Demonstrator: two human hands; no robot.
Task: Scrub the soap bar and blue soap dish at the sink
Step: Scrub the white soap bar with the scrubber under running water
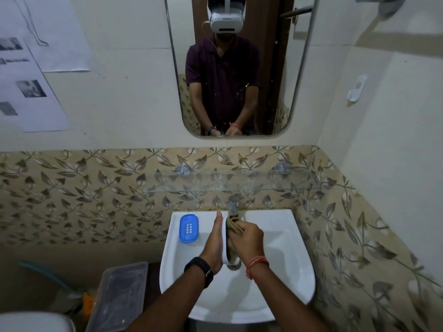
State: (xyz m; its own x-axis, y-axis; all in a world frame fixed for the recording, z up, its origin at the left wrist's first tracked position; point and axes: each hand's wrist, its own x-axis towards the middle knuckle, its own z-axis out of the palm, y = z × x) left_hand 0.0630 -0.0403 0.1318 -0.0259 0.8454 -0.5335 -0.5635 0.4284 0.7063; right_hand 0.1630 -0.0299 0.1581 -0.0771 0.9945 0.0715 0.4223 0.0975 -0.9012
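Observation:
Over the white sink (282, 264) my left hand (214, 245) holds a white soap bar (224, 250) on edge against its palm, fingers stretched forward. My right hand (247, 238) grips a folded brown-green scrub cloth (233, 224) and presses it against the soap's right face, just below the tap. The blue soap dish (189, 228) lies flat on the sink's back left rim, apart from both hands, with a white grid of holes in its middle.
A chrome tap (233, 204) stands at the sink's back centre, under a glass shelf (227, 182). The drain (233, 265) lies beneath the hands. A clear plastic box (117, 295) stands left of the sink. A mirror (237, 68) hangs above.

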